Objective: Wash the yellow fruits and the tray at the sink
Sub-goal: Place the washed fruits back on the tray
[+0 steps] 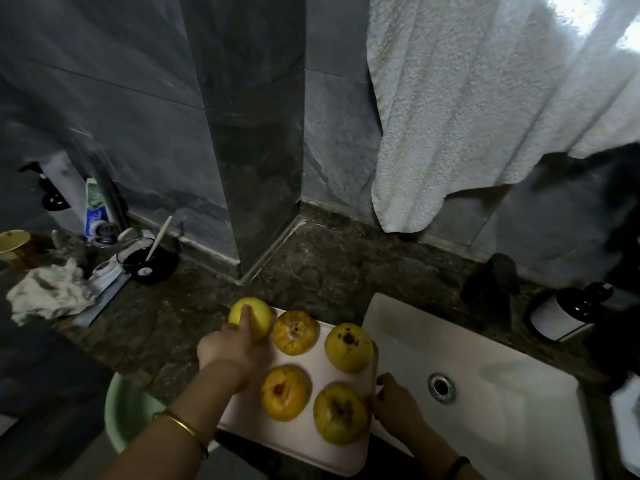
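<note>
Five yellow fruits (349,348) lay unwashed on the tray (311,443), left hand (228,348) gripping the brightest fruit (256,315), right hand (394,400) pinching the tray's rim; next, probably, a lift into the sink (485,355).

A white towel (485,98) hangs down the grey tiled wall (138,81) in the upper right of the frame. Below it runs a dark mottled stone counter (329,268). At the left edge a crumpled white cloth (48,292) lies on the counter, with a yellow cup (12,242) behind it. A toothpaste tube (95,213) stands upright near a glass cup (138,259) holding a white stick (159,237). A pale green basin (128,410) sits at the lower left. A dark bottle (568,311) with a white label stands at the right.
</note>
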Demonstrator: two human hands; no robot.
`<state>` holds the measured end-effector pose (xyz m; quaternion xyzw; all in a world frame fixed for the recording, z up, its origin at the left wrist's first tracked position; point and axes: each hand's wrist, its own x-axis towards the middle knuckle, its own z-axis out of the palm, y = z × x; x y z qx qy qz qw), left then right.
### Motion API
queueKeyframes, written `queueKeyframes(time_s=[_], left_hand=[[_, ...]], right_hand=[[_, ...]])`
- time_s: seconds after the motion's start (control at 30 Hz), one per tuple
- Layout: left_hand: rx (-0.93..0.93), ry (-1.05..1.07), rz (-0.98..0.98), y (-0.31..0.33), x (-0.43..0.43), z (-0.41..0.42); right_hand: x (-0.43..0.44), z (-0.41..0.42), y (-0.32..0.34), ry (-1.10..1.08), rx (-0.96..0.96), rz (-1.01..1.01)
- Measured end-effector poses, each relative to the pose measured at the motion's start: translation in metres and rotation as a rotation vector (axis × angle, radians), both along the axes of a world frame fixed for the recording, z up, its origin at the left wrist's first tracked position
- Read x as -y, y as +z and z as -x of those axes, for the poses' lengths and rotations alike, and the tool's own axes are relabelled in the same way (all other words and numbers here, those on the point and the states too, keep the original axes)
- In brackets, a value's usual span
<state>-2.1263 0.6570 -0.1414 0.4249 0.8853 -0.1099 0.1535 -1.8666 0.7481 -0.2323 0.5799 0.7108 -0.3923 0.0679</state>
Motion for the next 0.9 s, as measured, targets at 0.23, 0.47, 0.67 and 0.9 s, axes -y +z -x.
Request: queueKeyframes(time_s=[0.23, 0.47, 0.67, 0.9], left_hand=[[-0.011, -0.030, 0.013, 0.006, 0.003, -0.004], [0.048, -0.035, 0.002, 0.007, 0.004, 0.019], [0.093, -0.057, 0.011, 0.008, 0.002, 0.028], [0.144, -0.083, 0.021, 0.016, -0.010, 0.023]], right_hand=[[0.000, 0.004, -0.001, 0.028, 0.057, -0.043], [0.006, 0.005, 0.003, -0.003, 0.043, -0.038], [0.004, 0.002, 0.008, -0.037, 0.084, 0.004], [0.000, 0.004, 0.004, -0.058, 0.086, 0.015]])
